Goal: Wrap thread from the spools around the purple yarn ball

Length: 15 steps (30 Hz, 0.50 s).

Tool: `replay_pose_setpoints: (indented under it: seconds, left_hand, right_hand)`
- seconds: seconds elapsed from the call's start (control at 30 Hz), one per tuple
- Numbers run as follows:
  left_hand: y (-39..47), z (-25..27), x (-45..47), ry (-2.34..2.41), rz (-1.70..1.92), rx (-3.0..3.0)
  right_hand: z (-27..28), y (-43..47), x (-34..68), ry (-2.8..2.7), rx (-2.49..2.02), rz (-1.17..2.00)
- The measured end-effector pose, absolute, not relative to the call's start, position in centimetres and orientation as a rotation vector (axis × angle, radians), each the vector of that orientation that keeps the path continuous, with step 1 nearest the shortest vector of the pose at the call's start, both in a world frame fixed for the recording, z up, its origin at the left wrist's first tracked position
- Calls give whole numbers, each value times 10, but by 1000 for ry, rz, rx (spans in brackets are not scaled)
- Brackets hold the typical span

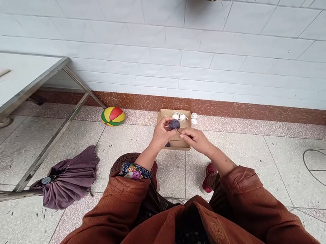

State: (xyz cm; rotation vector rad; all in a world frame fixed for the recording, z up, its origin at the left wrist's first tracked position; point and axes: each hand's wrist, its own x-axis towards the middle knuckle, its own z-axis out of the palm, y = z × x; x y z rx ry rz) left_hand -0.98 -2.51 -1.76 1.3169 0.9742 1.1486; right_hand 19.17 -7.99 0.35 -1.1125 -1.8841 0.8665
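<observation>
A dark purple-grey ball of yarn (174,124), rounded and compactly wound, is held up over an open brown cardboard box (179,146). From the ball's near right side, a short, thin dark strand (178,131) runs right, its end hidden within a pinched grip.

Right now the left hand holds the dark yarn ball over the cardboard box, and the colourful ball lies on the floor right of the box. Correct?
Wrong side: the head view shows the colourful ball on the floor left of the cardboard box. The left hand holds the dark yarn ball over the box.
</observation>
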Motion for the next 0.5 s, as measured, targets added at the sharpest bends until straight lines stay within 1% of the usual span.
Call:
replay_pose_setpoints:
  seconds: [0.1, 0.2, 0.37, 0.5]
  left_hand:
    - [-31, -19, -7, 972, 1079, 1519]
    - [-40, -16, -6, 856, 965, 1538]
    - [-45, -1, -10, 552, 824, 1350]
    - [-43, 1, -11, 536, 795, 1206]
  right_hand:
    - [22, -75, 203, -1821, -1118, 772]
    - [26, -62, 208, -1684, -1140, 772]
    - [4, -43, 202, -1524, -1228, 920]
    - [-17, -44, 197, -1474, -1349, 1004]
